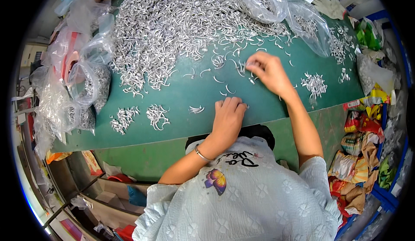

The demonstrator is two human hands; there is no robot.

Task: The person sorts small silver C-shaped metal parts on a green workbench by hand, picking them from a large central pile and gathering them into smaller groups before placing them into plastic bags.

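Observation:
Many small curved silver metal pieces (pixel 173 25) are heaped on the green table (pixel 181 98). My left hand (pixel 229 116) is closed near the table's front edge, wearing a bracelet at the wrist; a silver glint shows by its fingertips, but what they hold is hidden. Farther right, my right hand (pixel 269 70) is bent in a pinch over a few loose pieces (pixel 240 66). Its fingertips are slightly blurred, so I cannot make out what is between them. Several single pieces (pixel 218 80) lie between the heap and my left hand.
Small sorted piles (pixel 158 116) lie at the front left, another pile (pixel 314 84) at the right. Filled clear bags (pixel 93 85) crowd the left edge; more bags (pixel 308 25) and a glove (pixel 328 4) lie at the far right. Blue shelving (pixel 389 198) with packages stands beside the table.

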